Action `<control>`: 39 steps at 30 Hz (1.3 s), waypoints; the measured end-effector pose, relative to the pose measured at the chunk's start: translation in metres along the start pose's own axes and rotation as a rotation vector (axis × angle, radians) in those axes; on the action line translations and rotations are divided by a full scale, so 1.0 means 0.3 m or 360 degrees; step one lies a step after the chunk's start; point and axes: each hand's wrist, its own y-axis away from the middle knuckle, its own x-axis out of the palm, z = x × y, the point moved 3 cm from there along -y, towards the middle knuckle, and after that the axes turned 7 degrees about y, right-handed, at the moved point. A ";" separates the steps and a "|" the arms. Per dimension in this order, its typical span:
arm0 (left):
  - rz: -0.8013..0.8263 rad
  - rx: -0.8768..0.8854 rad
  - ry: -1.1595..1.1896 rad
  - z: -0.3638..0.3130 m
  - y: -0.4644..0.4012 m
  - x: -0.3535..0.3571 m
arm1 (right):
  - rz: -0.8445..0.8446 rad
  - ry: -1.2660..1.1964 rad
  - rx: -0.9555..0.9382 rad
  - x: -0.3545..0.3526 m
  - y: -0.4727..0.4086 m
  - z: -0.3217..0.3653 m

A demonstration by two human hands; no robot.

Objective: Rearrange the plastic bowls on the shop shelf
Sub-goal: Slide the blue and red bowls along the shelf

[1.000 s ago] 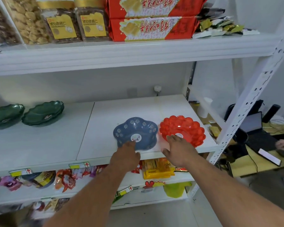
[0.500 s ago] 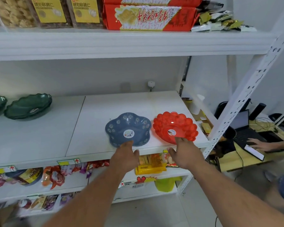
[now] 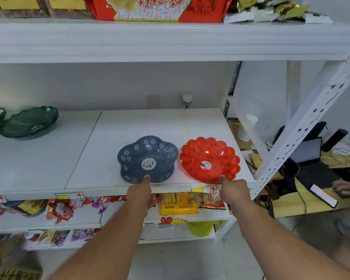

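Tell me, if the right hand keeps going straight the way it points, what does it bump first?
Probably the red bowl: the right hand already has a fingertip at its near rim on the shelf.

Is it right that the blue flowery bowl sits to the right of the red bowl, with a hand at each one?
Not quite. In the head view the blue bowl sits to the left of the red bowl. The left hand is at the blue one, the right hand at the red.
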 end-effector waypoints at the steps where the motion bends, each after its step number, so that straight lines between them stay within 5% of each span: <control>1: -0.0015 -0.0056 0.0107 0.003 -0.014 0.003 | 0.0014 -0.0113 0.0058 0.007 -0.031 -0.012; 10: -0.0040 -0.0123 0.0737 0.003 -0.046 0.039 | 0.0253 -0.0676 0.0319 0.018 0.011 0.038; 22: -0.0046 0.0046 0.0806 -0.024 -0.013 -0.037 | 0.0286 -0.0661 0.0205 0.025 0.011 0.071; 39: -0.0336 0.0360 0.0904 -0.102 0.113 -0.446 | 0.0634 -0.0565 -0.0041 0.231 0.243 0.228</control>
